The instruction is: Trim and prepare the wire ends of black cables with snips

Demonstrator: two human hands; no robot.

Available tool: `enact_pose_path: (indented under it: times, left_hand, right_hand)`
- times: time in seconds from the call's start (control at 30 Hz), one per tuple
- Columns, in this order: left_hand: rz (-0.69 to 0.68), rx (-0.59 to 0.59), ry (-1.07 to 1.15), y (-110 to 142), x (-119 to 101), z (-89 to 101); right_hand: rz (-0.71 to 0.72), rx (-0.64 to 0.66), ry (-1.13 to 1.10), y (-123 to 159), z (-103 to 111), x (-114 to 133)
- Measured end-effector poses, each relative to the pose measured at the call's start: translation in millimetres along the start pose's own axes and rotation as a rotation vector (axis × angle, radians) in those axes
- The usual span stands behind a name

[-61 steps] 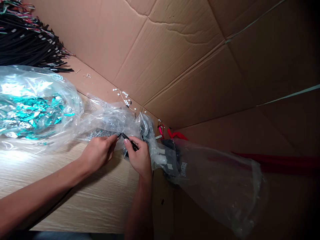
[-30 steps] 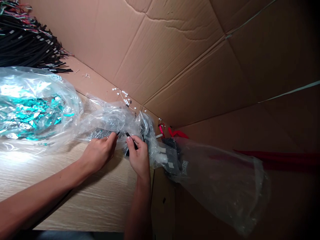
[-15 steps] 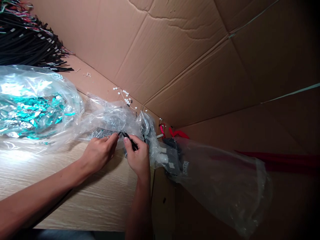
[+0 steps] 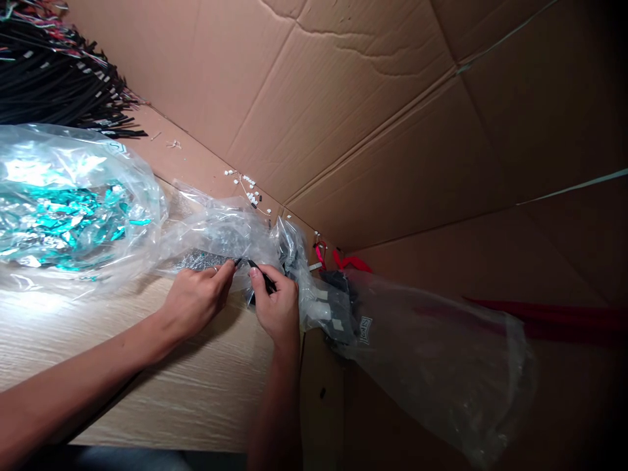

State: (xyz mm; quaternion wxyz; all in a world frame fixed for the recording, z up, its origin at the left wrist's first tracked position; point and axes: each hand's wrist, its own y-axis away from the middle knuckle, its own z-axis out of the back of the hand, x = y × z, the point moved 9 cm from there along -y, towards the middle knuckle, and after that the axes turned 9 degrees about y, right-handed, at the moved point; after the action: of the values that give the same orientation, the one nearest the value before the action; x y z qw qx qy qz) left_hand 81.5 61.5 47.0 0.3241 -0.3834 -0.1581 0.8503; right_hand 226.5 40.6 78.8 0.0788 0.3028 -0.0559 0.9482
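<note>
My left hand (image 4: 199,297) is closed in a pinch, with a small dark piece (image 4: 238,262) poking out past the fingertips; it is too small to name. Close by on the right, my right hand (image 4: 275,304) is wrapped round a slim black piece (image 4: 269,284), its tip pointing toward the left fingertips. Its kind is unclear, and part is hidden by the fingers. A narrow gap separates the two dark tips. Just behind both hands lies a clear plastic bag (image 4: 220,226) with small shiny grey bits in its opening.
At left lies a large clear bag (image 4: 142,190) of teal-and-silver pieces, below a bundle of black cables (image 4: 53,85). Small white bits (image 4: 251,196) are scattered along the cardboard wall (image 4: 343,118). More plastic bags (image 4: 417,353) and red ribbon (image 4: 350,261) are at right on the table (image 4: 196,399).
My right hand has shifted slightly right, and the two dark tips are farther apart. Less of the black piece shows in my right hand. The whole view has moved a little.
</note>
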Motion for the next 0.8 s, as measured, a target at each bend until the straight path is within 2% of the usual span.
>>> enact_pose_path:
  times: [0.37, 0.53, 0.8]
  left_hand:
    - [-0.120, 0.018, -0.094, 6.1, -10.3, -1.9]
    - [-0.184, -0.036, -0.099, 4.5, -18.8, 5.3]
    - [-0.171, -0.023, -0.109, 4.5, -19.6, 4.8]
  right_hand:
    - [0.005, 0.078, 0.039, -2.1, 0.1, 4.5]
    - [-0.010, 0.112, 0.014, -3.0, 0.7, 5.9]
    - [-0.077, 0.137, -0.049, -6.5, -1.8, 0.4]
